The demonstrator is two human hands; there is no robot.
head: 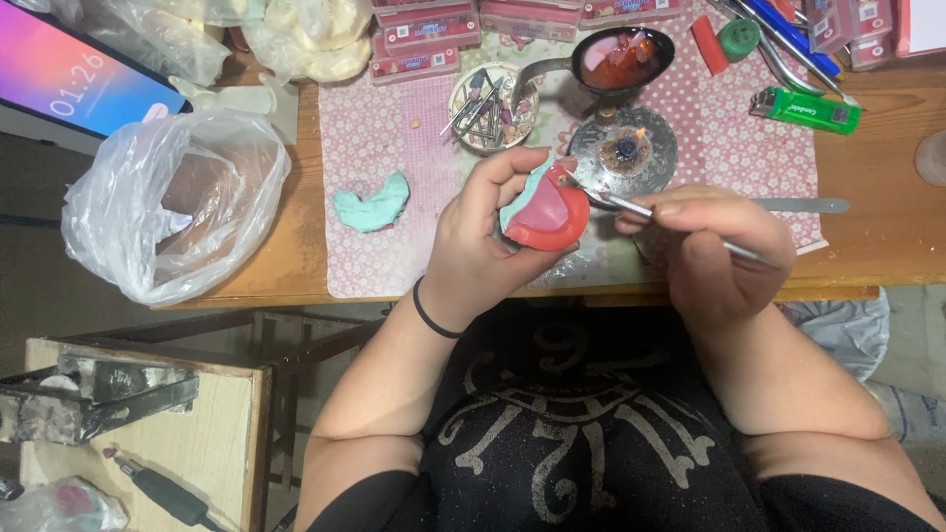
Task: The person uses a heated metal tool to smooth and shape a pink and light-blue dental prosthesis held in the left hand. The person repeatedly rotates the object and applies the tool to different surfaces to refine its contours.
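Wooden desk (887, 236): pink flat boxes (431, 37) along back; left hand (473, 246) grip clasps red wax model (545, 214), right hand (714, 246) pinches metal tool (631, 207).

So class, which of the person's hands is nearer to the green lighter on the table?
Right. The right hand, holding a thin metal tool, sits just below the green lighter. The left hand, gripping the red wax model, is further off.

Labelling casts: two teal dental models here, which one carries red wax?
The teal model held in the left hand, with a red wax rim around it. The other teal model lies bare on the dotted mat.
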